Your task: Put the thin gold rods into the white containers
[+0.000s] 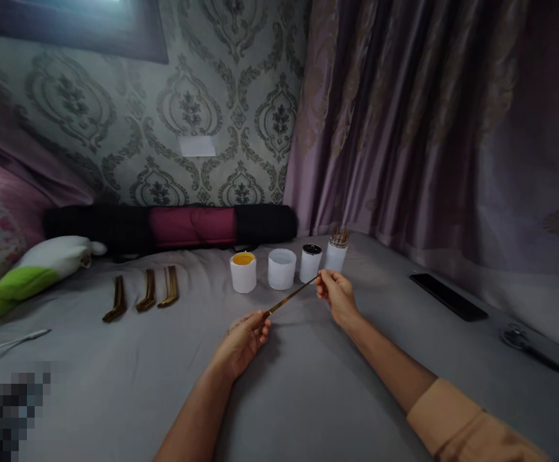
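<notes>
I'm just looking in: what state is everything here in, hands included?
Brown strip, held slanting
Left hand, gripping strip's near end
Right hand, gripping strip's far end
Leftmost cup, open, yellow-orange inside
Second cup, contents unclear
Third cup, dark on top
Rightmost cup, holding thin sticks
Three brown bundles, lying apart
Black phone, flat, screen dark

A person's left forearm (198, 405) and right forearm (386, 357), slanted inward, reached forward. The left hand (243, 341), nearer the body, was closed in a pinch, palm side turned inward; the right hand (337, 296), farther out, pinched likewise with bent fingers (322, 292).
</notes>
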`<state>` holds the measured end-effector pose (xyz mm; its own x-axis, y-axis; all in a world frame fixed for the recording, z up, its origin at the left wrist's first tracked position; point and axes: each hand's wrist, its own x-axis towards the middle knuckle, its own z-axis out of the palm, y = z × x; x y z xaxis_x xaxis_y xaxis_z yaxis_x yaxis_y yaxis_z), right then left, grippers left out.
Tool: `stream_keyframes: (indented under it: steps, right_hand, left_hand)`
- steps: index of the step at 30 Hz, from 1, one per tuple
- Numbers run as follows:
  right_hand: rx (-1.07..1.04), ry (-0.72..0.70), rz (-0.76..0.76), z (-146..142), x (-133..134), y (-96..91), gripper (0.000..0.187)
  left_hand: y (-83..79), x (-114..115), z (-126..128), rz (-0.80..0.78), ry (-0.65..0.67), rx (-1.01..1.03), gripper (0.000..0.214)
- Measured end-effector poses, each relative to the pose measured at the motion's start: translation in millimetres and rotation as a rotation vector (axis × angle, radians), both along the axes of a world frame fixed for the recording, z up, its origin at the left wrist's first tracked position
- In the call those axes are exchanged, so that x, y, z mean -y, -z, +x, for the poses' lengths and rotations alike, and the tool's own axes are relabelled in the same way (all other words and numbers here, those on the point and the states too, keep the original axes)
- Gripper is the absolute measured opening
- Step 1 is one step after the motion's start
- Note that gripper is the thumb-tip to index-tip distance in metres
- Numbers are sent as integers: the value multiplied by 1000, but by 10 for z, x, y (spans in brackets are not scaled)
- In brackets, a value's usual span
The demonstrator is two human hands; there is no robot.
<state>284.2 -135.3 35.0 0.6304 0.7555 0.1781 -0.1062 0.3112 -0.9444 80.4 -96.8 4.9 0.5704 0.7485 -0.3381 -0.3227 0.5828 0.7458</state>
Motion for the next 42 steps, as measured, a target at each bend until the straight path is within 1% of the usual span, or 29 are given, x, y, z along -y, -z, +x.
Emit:
stream_keyframes:
  steps: [8,14,23,29,39,42]
  right_hand:
    - [10,34,-4,105,41,-75,25]
    - [38,80,13,238,101,-224,25]
    - [123,153,23,530,158,-443,21]
    - [171,196,20,673,195,-645,20]
    - [368,265,-18,904,218,-1100,13]
    - [416,286,-35,989,200,-1213,13]
  left_hand:
    - [17,-11,-26,16,10,26,15]
    - [0,-25,-42,-5,14,16,13]
    - [-21,-28,-51,-24,7,25,13]
    - [-14,-32,-54,-22,6,37,12]
    - [13,-47,-53,-21,-8,43,14]
    - [18,-51,-51,-23,-10,45,14]
